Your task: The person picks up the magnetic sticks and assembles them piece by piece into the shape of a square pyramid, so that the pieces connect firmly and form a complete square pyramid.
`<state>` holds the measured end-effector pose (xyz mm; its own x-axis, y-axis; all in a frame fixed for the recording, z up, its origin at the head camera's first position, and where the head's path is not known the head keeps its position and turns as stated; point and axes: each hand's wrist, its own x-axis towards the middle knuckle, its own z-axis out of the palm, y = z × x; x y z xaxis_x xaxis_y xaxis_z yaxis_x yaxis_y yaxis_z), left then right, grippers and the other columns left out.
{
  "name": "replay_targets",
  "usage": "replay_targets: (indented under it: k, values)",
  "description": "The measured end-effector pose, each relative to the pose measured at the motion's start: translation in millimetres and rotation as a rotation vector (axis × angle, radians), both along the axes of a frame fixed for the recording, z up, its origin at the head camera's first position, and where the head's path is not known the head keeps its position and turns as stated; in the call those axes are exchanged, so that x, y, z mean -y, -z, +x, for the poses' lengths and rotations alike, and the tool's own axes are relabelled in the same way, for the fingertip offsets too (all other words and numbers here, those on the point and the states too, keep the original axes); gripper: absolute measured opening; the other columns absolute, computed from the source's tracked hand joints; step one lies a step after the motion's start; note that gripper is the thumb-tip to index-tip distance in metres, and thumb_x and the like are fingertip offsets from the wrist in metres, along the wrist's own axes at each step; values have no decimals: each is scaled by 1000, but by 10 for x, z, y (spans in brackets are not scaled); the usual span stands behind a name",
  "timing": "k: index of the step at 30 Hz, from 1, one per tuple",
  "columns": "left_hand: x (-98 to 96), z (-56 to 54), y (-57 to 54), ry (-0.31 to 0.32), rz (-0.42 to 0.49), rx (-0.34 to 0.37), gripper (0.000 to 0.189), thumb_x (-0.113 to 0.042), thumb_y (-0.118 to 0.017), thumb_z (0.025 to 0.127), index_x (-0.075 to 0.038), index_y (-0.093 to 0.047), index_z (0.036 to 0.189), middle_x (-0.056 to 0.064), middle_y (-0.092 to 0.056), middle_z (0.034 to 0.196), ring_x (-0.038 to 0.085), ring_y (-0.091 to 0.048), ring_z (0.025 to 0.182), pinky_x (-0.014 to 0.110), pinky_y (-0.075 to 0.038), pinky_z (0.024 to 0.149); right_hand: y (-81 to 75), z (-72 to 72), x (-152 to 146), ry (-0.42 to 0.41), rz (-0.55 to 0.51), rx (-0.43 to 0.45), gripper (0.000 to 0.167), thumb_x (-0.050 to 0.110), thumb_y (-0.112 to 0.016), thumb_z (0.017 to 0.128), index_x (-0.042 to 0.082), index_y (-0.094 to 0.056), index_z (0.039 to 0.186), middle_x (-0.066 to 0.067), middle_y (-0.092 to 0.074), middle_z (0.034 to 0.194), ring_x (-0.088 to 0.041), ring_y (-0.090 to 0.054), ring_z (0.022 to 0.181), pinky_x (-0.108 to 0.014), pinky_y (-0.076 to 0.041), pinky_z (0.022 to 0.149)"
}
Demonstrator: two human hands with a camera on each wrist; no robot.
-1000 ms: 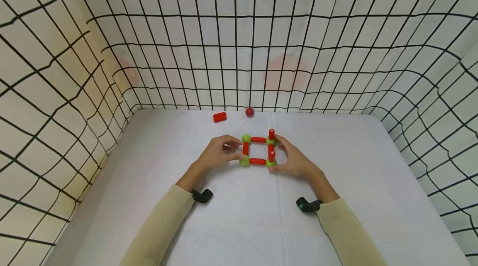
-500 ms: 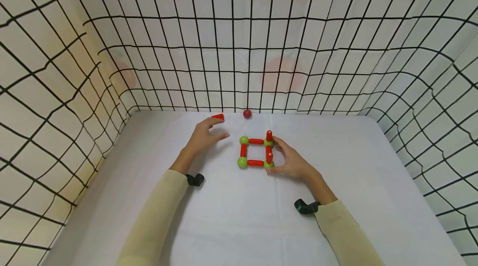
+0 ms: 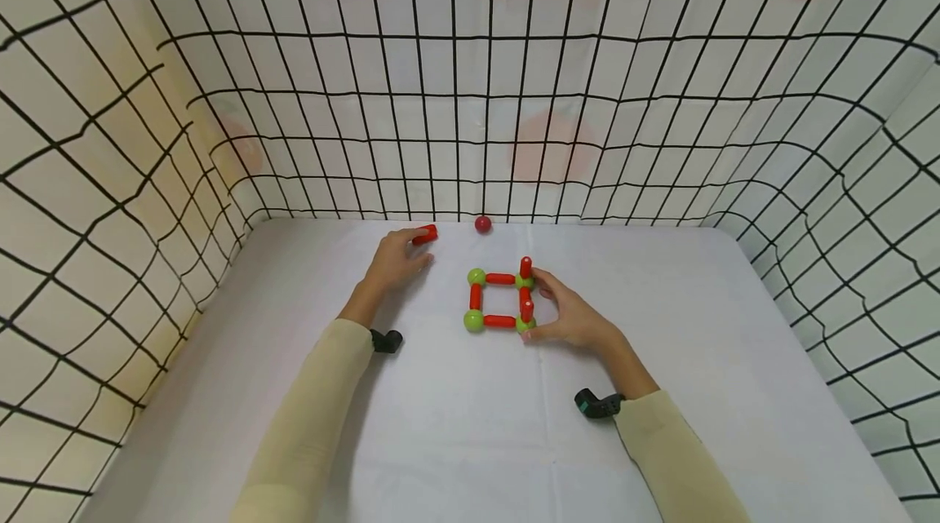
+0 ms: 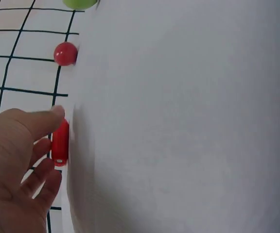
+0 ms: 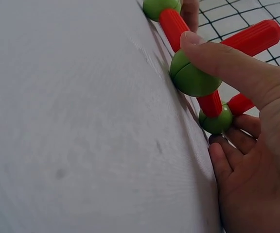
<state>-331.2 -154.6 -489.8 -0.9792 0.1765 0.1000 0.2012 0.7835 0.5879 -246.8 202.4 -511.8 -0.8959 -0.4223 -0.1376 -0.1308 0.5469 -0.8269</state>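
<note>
A square frame of red rods joined by green balls lies on the white table. Two more red rods stand upright on its right corners. My right hand holds that right side, its thumb on the near ball and fingers by the far one. Further back, my left hand reaches a loose red rod piece. One finger lies over the piece in the head view, with the thumb apart from it. The left wrist view shows the red piece beside the spread fingers.
A dark red ball lies at the table's back edge, right of the loose red piece. A white wall with a black grid rises behind and along both sides. Each wrist wears a black camera strap.
My left hand has left the frame's left side and moved back and left to the loose red piece. My right hand stays on the frame's right side.
</note>
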Motion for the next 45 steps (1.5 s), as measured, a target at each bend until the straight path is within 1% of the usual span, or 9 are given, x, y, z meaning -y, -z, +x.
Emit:
replay_targets:
  k: [6, 11, 14, 18, 24, 28, 35, 40, 45]
  values:
    - [-17, 6, 16, -38, -38, -10, 47, -17, -66, 100, -7, -59, 145, 18, -58, 141, 35, -51, 128, 47, -49, 110, -17, -18, 4, -6, -15, 16, 120, 43, -94, 71, 21, -21, 164, -5, -24, 171, -35, -30, 155, -56, -26, 125]
    - [-15, 38, 12, -52, -42, 9, 34, -15, -68, 99, -8, -69, 132, 15, -61, 129, 32, -54, 120, 46, -51, 107, -23, -21, 8, -10, -24, 18, 119, 39, -95, 72, 22, -22, 164, -5, -25, 171, -35, -30, 155, -56, -26, 126]
    - [-13, 75, 19, -40, -27, 9, 27, -15, -69, 99, -9, -71, 125, 13, -67, 119, 31, -56, 112, 45, -52, 101, -23, -22, 11, -11, -29, 20, 118, 38, -95, 72, 22, -23, 164, -5, -25, 171, -35, -30, 155, -55, -25, 126]
    - [-15, 142, 47, -14, 58, 10, 28, -18, -71, 98, -11, -69, 125, 9, -71, 114, 27, -60, 103, 39, -54, 92, -33, -20, 13, -9, -33, 30, 120, 39, -96, 70, 22, -23, 164, -6, -25, 171, -36, -29, 155, -57, -24, 126]
    - [-41, 244, 69, 33, 199, -22, 32, -20, -73, 97, -16, -70, 129, 3, -73, 117, 24, -67, 103, 39, -58, 91, -29, -30, 18, -6, -54, 37, 121, 37, -96, 70, 21, -22, 164, -5, -25, 171, -35, -29, 155, -56, -25, 126]
    - [-93, 332, 56, 107, 307, 7, 30, -23, -75, 96, -17, -71, 126, 0, -74, 117, 21, -69, 106, 37, -59, 96, -26, -33, 19, -9, -60, 39, 120, 36, -96, 71, 20, -22, 164, -6, -25, 171, -35, -29, 155, -55, -25, 126]
    - [-241, 580, -30, 313, 466, 78, 30, -12, -74, 96, -8, -69, 125, 8, -74, 116, 22, -70, 111, 31, -59, 97, -21, -19, 16, 2, -53, 45, 122, 39, -96, 70, 20, -21, 164, -6, -24, 171, -35, -28, 156, -56, -24, 126]
    - [-310, 714, -39, 398, 511, 120, 32, -9, -74, 95, -7, -69, 126, 8, -73, 119, 23, -70, 113, 31, -59, 96, -21, -23, 13, -5, -41, 30, 121, 41, -95, 70, 21, -22, 164, -6, -24, 171, -35, -28, 156, -57, -24, 126]
    - [-358, 799, -34, 455, 504, 149, 32, -11, -74, 96, -9, -69, 127, 6, -73, 120, 21, -70, 115, 30, -60, 95, -16, -19, 11, -7, -48, 30, 120, 38, -95, 71, 21, -21, 164, -7, -24, 171, -36, -28, 156, -56, -24, 126]
